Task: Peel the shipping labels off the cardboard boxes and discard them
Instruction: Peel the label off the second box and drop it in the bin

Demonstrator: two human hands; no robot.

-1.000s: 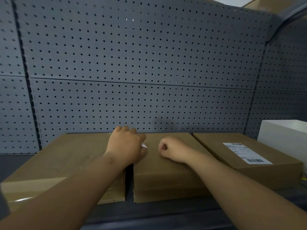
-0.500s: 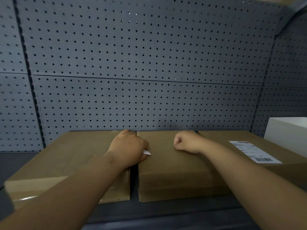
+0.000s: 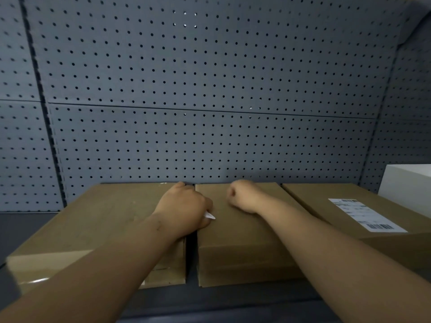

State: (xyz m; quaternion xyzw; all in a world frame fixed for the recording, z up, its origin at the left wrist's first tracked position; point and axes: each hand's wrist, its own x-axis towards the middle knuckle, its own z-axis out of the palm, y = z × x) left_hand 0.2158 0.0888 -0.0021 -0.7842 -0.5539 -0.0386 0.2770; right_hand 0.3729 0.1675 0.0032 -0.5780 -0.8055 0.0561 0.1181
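Three brown cardboard boxes lie side by side on a dark shelf: a left box [image 3: 93,222], a middle box [image 3: 235,243] and a right box [image 3: 326,201]. The right box carries a white shipping label [image 3: 366,215] with a barcode. My left hand [image 3: 184,208] rests over the gap between the left and middle boxes, closed on a scrap of white label [image 3: 209,216] whose tip pokes out. My right hand [image 3: 245,197] is a fist resting on the middle box top, with nothing visible in it.
A grey pegboard wall [image 3: 210,89] rises right behind the boxes. A white box [image 3: 408,187] stands at the far right, beside the labelled box. The dark shelf front edge [image 3: 233,304] runs below the boxes.
The view has shifted slightly. My left hand slid a little nearer along the gap with the white scrap. My right fist moved right, then back toward the left hand.
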